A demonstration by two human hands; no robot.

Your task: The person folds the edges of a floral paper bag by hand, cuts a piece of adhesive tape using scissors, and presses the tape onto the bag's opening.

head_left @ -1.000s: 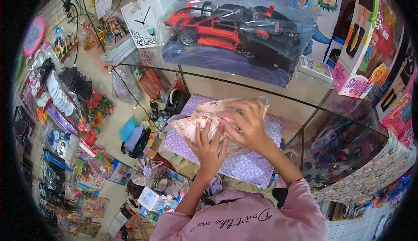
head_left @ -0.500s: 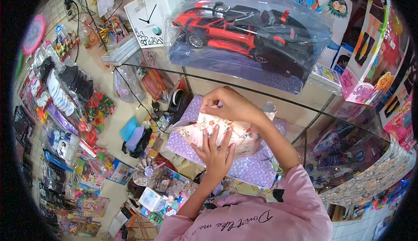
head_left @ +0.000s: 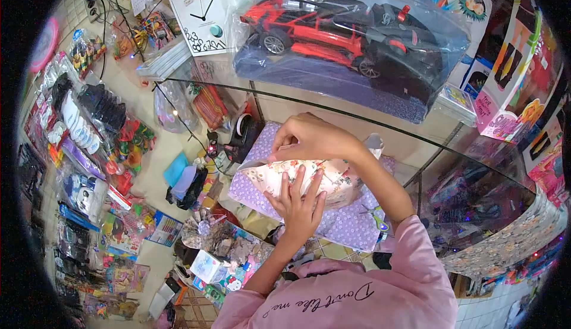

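A cream wrapping paper with a flower print (head_left: 342, 193) is folded around something I cannot make out, in the middle of the view. My left hand (head_left: 300, 201) lies flat on its near side, fingers spread. Over the paper's far edge, my right hand (head_left: 309, 141) is bent with its fingers curled together, pinching the paper's upper left edge; the fingertips are partly hidden. Beneath lies a purple sheet with small white flowers (head_left: 256, 193). Green-handled scissors (head_left: 379, 219) rest on the sheet's right side.
A glass shelf (head_left: 333, 113) runs beyond the hands, carrying a plastic-wrapped red and black toy car (head_left: 333, 40) and a white clock (head_left: 205, 16). A tape roll (head_left: 244, 124) stands left of the purple sheet. Packaged goods (head_left: 83, 127) hang on the left.
The upper left flap of floral paper, raised before, is now folded lower under my right hand. My left hand stays flat on the paper. The camera view has shifted slightly.
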